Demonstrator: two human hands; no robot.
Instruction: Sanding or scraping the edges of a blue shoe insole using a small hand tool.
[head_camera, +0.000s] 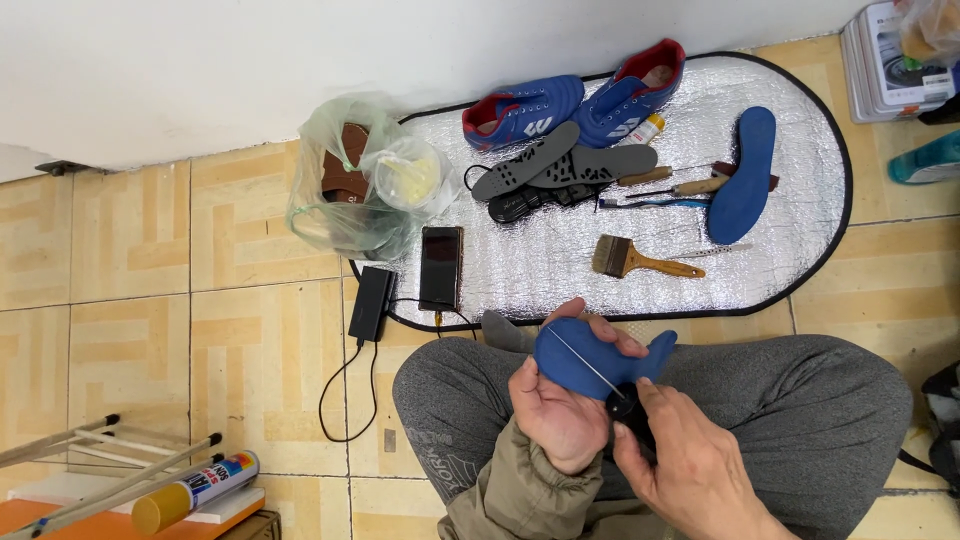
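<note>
My left hand (560, 405) grips a blue insole (585, 358) over my lap, bending it so both ends curl upward. My right hand (690, 470) pinches a small black tool (625, 405) against the insole's lower edge. A thin thread or needle runs slantwise across the insole from the tool. A second blue insole (745, 175) lies flat on the silver mat (800, 260) ahead. Two blue and red sports shoes (575, 105) stand at the mat's far edge.
On the mat lie two grey insoles (560, 165), a paintbrush (640, 260), several wooden-handled tools (680, 183) and a phone (441, 266). A power bank (371, 303) sits beside a plastic bag (365, 185). A spray can (195, 490) lies at lower left.
</note>
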